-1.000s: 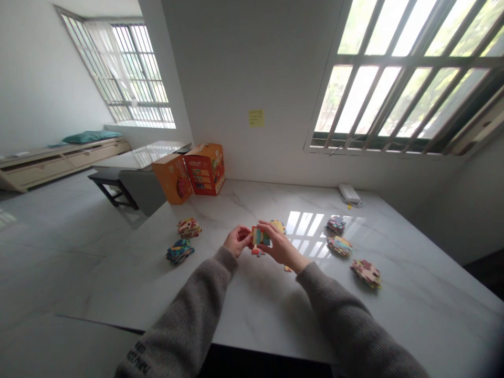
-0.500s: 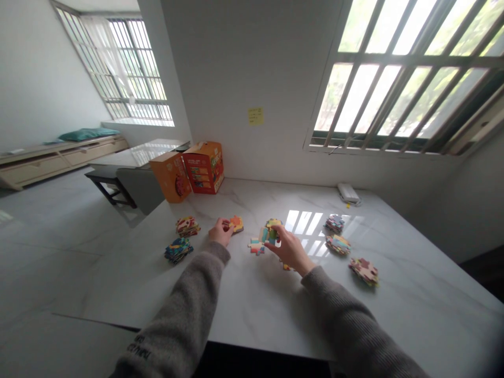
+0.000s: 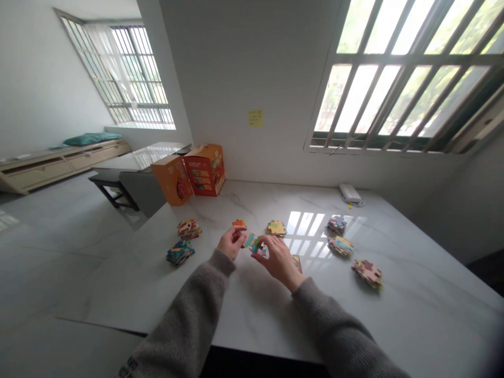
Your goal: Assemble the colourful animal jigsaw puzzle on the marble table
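My left hand (image 3: 230, 243) is closed in a pinch on a teal puzzle piece (image 3: 249, 240) above the table's middle. Close beside it, my right hand (image 3: 279, 258) grips another colourful puzzle piece (image 3: 257, 247) between thumb and fingers. The two pieces are nearly edge to edge; whether they touch I cannot tell. A pink-and-blue piece shows under the right fingers, mostly hidden. Past the right wrist, a red-and-yellow piece (image 3: 297, 263) peeks out. Just beyond the hands lie an orange puzzle stack (image 3: 238, 223) and a yellow puzzle stack (image 3: 276, 228).
Red-and-cream (image 3: 189, 229) and blue (image 3: 180, 253) puzzle stacks stand at left. Purple (image 3: 336, 224), yellow-blue (image 3: 341, 246) and brown-pink (image 3: 367, 273) stacks lie at right. Orange boxes (image 3: 205, 170) stand at the table's back left; a white corded device (image 3: 350, 193) is at back right.
My left hand has come away from the orange stack toward the middle with a piece. My right hand has shifted left and toward me, uncovering the yellow stack.
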